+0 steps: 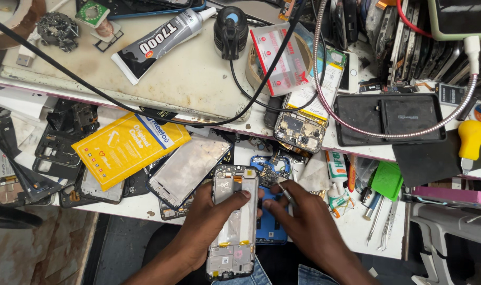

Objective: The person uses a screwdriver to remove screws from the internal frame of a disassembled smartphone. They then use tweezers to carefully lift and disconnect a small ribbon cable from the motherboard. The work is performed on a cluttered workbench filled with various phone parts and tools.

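Note:
My left hand (211, 224) grips a silver phone middle frame (233, 221), held upright over the bench edge with the thumb across its face. My right hand (304, 227) is beside it on the right, pinching a thin metal tool (285, 191) that points up and left near the frame's upper right edge. Just behind both hands lies a blue phone body (270, 174) with an exposed circuit board.
A yellow packet (125, 146), a loose silver back plate (186, 168) and dark phone frames (55, 150) crowd the left. A glue tube (158, 43), opened phone (302, 126), black mat (391, 119), green pry tool (386, 179) and tweezers (385, 232) lie around.

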